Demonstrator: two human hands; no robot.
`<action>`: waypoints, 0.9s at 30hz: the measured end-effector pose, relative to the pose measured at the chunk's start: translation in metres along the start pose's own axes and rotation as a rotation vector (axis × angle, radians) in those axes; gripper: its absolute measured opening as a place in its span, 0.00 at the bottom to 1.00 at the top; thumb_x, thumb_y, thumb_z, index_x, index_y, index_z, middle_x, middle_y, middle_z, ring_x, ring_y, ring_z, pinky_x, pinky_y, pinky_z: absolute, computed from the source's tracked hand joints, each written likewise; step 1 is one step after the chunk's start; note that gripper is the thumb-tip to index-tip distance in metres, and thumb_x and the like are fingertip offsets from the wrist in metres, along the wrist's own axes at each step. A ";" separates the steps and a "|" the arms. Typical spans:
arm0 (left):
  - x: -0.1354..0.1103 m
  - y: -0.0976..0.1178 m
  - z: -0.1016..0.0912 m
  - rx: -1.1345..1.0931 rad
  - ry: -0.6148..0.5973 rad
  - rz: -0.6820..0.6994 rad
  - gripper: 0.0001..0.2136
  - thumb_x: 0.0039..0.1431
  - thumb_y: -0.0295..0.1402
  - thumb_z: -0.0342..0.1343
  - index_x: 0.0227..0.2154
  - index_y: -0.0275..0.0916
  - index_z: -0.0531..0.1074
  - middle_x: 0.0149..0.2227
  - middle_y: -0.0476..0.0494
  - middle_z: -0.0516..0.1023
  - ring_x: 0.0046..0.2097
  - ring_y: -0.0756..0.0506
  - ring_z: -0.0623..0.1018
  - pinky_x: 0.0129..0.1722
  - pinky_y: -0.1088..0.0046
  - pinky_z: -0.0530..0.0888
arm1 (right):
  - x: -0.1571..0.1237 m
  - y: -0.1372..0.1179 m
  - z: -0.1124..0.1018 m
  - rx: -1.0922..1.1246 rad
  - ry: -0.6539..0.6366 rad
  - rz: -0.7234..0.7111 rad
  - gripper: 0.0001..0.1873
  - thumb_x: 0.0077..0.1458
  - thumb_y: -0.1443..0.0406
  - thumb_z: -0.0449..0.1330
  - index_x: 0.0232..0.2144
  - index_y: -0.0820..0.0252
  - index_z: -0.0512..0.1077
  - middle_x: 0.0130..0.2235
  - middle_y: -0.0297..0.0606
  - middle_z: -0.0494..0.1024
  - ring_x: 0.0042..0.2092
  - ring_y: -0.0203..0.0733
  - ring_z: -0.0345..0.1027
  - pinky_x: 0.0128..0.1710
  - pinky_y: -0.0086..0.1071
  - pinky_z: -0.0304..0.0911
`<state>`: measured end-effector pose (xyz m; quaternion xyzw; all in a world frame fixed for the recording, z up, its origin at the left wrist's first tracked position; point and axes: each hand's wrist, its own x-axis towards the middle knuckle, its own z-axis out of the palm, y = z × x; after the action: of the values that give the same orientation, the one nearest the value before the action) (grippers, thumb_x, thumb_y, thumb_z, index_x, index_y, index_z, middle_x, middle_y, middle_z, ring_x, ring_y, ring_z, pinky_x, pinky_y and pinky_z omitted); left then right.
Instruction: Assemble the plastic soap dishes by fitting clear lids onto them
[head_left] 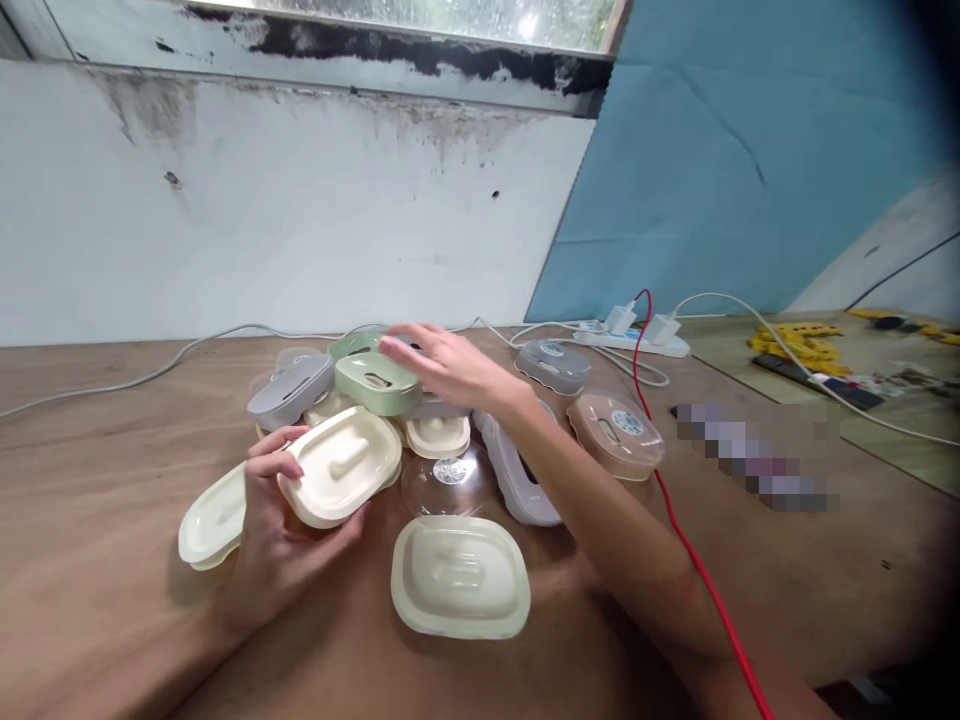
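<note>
My left hand [277,520] grips a cream oval soap-box lid [341,475] by its near left edge, tilted toward me. My right hand [442,365] reaches forward over the pile with fingers stretched out, its fingertips resting on or just above a green box part [375,385]. A grey box part [289,392] lies left of the green one. Another cream lid [459,575] lies flat in front of me, and a cream tray [210,520] sits under my left hand. A clear lid [448,480] lies in the middle of the pile.
A brown box [616,432] and a grey box [553,364] with clear lids sit to the right. A red cable [675,520] runs across the wooden table [90,470]. A white power strip [637,338] with plugs lies at the back, yellow items [799,345] far right.
</note>
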<state>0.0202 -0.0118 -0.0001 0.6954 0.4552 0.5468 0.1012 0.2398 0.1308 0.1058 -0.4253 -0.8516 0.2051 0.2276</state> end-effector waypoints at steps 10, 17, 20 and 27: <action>-0.004 -0.016 0.005 0.366 -0.354 0.121 0.07 0.70 0.35 0.58 0.48 0.43 0.70 0.73 0.34 0.52 0.76 0.26 0.48 0.67 0.30 0.61 | 0.017 0.104 -0.021 -0.160 0.114 0.225 0.23 0.72 0.62 0.45 0.56 0.65 0.75 0.61 0.52 0.77 0.63 0.52 0.69 0.65 0.40 0.58; -0.002 -0.014 0.008 0.429 -0.384 0.205 0.09 0.70 0.29 0.54 0.50 0.43 0.71 0.75 0.36 0.52 0.77 0.29 0.48 0.69 0.32 0.60 | 0.026 0.098 0.005 -0.128 -0.056 0.156 0.26 0.71 0.61 0.45 0.65 0.54 0.70 0.70 0.35 0.68 0.70 0.44 0.61 0.69 0.36 0.55; -0.003 -0.017 0.009 0.474 -0.348 0.215 0.09 0.69 0.29 0.55 0.50 0.43 0.72 0.73 0.35 0.56 0.76 0.27 0.49 0.69 0.30 0.58 | 0.030 0.092 0.007 -0.152 -0.080 0.174 0.25 0.71 0.58 0.45 0.59 0.51 0.75 0.66 0.35 0.73 0.67 0.49 0.66 0.66 0.37 0.60; -0.004 -0.023 0.008 0.475 -0.303 0.186 0.11 0.70 0.29 0.54 0.52 0.45 0.73 0.72 0.36 0.58 0.76 0.25 0.51 0.66 0.30 0.62 | 0.029 0.113 -0.009 -0.263 -0.051 0.387 0.30 0.70 0.46 0.46 0.45 0.59 0.80 0.58 0.52 0.80 0.60 0.61 0.72 0.60 0.45 0.64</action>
<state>0.0148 0.0011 -0.0207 0.8118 0.4848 0.3219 -0.0482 0.3001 0.2187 0.0578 -0.6014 -0.7789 0.1430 0.1053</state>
